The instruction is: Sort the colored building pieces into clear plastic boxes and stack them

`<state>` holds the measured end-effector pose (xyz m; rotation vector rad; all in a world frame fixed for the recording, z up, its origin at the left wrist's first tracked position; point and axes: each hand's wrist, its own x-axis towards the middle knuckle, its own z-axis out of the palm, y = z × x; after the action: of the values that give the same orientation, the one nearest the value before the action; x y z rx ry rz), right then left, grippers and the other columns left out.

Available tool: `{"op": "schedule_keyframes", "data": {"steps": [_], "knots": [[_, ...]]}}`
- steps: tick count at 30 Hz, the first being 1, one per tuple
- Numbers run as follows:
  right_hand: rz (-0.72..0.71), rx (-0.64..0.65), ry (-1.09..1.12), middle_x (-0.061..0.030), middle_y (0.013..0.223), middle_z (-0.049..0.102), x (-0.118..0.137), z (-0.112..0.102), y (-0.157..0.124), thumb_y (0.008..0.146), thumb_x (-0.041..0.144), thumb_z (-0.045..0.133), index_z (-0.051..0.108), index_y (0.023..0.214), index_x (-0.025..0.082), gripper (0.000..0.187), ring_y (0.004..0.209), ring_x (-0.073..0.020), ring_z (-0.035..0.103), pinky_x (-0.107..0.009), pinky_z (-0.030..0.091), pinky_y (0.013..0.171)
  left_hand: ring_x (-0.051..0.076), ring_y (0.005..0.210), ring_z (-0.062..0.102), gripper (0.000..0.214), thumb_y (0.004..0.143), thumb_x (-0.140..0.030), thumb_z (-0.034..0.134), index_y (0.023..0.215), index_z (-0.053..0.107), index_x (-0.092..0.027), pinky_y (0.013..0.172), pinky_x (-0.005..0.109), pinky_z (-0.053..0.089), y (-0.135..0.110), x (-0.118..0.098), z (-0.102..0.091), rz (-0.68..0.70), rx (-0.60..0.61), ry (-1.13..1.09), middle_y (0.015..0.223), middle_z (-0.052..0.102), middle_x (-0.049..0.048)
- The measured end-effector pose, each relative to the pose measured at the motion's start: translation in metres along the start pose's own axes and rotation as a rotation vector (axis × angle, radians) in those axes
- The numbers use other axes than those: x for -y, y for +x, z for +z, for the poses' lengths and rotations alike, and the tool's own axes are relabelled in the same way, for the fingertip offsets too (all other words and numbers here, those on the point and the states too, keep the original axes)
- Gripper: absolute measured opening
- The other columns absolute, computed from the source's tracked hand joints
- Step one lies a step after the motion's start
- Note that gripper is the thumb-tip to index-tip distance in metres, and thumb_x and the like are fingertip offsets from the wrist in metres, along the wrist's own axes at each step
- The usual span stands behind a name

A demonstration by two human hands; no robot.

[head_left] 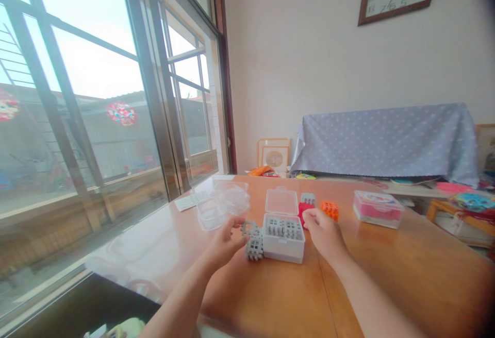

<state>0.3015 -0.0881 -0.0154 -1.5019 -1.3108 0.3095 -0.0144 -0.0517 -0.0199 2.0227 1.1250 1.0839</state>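
My left hand (226,240) pinches a flat grey interlocking piece (249,227) just left of an open clear plastic box (283,245) that holds several grey pieces. A grey block assembly (254,248) sits on the table below that hand. My right hand (324,232) is curled, its fingertips on a red block (302,210) beside the box's raised lid (281,201). An orange block (330,209) and a small grey block (308,198) lie just beyond.
The wooden table (386,276) also carries empty clear containers (224,204), a paper slip (191,200) and a pink-filled box (378,208). A large window runs along the left. A cloth-covered piece of furniture (386,139) and clutter stand behind.
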Motion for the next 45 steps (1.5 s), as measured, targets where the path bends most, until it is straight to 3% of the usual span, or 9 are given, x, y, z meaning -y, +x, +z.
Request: {"op": "schedule_keyframes", "data": {"steps": [4, 11, 16, 21, 27, 32, 37, 45], "knots": [[-0.067, 0.004, 0.116, -0.006, 0.097, 0.076, 0.019, -0.006, -0.009, 0.089, 0.056, 0.052, 0.069, 0.105, 0.023, 0.041, 0.088, -0.0232, 0.069, -0.033, 0.051, 0.08, 0.025, 0.125, 0.052, 0.043, 0.084, -0.039, 0.067, 0.124, 0.057, -0.026, 0.105, 0.041, 0.038, 0.007, -0.025, 0.005, 0.083, 0.009, 0.006, 0.132, 0.061, 0.0067], [-0.128, 0.222, 0.238, -0.0074, 0.124, 0.07, 0.036, -0.011, -0.017, 0.09, 0.056, 0.055, 0.069, 0.118, 0.024, 0.045, 0.118, -0.0259, 0.062, -0.038, 0.047, 0.103, 0.026, 0.117, 0.056, 0.049, 0.079, -0.033, 0.072, 0.126, 0.058, -0.028, 0.101, 0.038, 0.043, 0.021, -0.087, 0.031, 0.261, 0.134, 0.121, 0.124, 0.064, 0.0048], [-0.071, 0.287, 0.36, -0.0071, 0.119, 0.072, 0.039, -0.014, -0.017, 0.089, 0.053, 0.058, 0.068, 0.117, 0.023, 0.042, 0.112, -0.0248, 0.064, -0.038, 0.048, 0.1, 0.027, 0.114, 0.056, 0.047, 0.077, -0.03, 0.073, 0.123, 0.06, -0.027, 0.098, 0.039, 0.044, 0.026, -0.108, 0.047, 0.308, 0.158, 0.185, 0.12, 0.065, 0.0041], [-0.028, 0.238, 0.487, -0.0071, 0.106, 0.074, 0.03, -0.012, -0.013, 0.086, 0.045, 0.062, 0.067, 0.103, 0.02, 0.03, 0.1, -0.0227, 0.067, -0.035, 0.05, 0.092, 0.028, 0.117, 0.054, 0.053, 0.076, -0.025, 0.071, 0.127, 0.057, -0.027, 0.1, 0.04, 0.043, 0.025, -0.104, 0.056, 0.301, 0.153, 0.199, 0.125, 0.063, 0.0047], [-0.091, 0.137, 0.34, -0.0067, 0.099, 0.073, 0.023, -0.007, -0.011, 0.086, 0.043, 0.062, 0.067, 0.102, 0.02, 0.028, 0.092, -0.0217, 0.067, -0.036, 0.051, 0.089, 0.025, 0.118, 0.058, 0.037, 0.086, -0.028, 0.06, 0.122, 0.059, -0.024, 0.1, 0.039, 0.045, 0.022, -0.088, 0.059, 0.221, 0.066, 0.136, 0.127, 0.065, 0.0064], [-0.181, 0.152, 0.116, -0.0044, 0.099, 0.071, 0.019, -0.005, -0.012, 0.084, 0.035, 0.062, 0.07, 0.1, 0.022, 0.022, 0.092, -0.0206, 0.066, -0.035, 0.05, 0.087, 0.025, 0.115, 0.061, 0.035, 0.087, -0.029, 0.058, 0.122, 0.061, -0.025, 0.094, 0.037, 0.048, 0.024, -0.085, 0.064, 0.2, 0.042, 0.162, 0.121, 0.069, 0.0058], [-0.224, 0.21, 0.035, -0.003, 0.093, 0.069, 0.013, -0.007, -0.01, 0.082, 0.03, 0.061, 0.072, 0.093, 0.023, 0.017, 0.088, -0.0193, 0.065, -0.033, 0.051, 0.084, 0.023, 0.106, 0.064, 0.023, 0.087, -0.027, 0.055, 0.105, 0.069, -0.027, 0.09, 0.033, 0.047, 0.03, -0.082, 0.074, 0.22, 0.097, 0.205, 0.106, 0.074, 0.0023], [-0.279, 0.257, -0.131, -0.0026, 0.088, 0.067, 0.02, -0.011, -0.016, 0.079, 0.026, 0.059, 0.074, 0.085, 0.025, 0.016, 0.087, -0.0195, 0.062, -0.032, 0.047, 0.083, 0.023, 0.094, 0.066, 0.021, 0.081, -0.023, 0.055, 0.09, 0.073, -0.026, 0.088, 0.034, 0.041, 0.03, -0.089, 0.074, 0.174, 0.157, 0.342, 0.093, 0.076, 0.0012]]}}
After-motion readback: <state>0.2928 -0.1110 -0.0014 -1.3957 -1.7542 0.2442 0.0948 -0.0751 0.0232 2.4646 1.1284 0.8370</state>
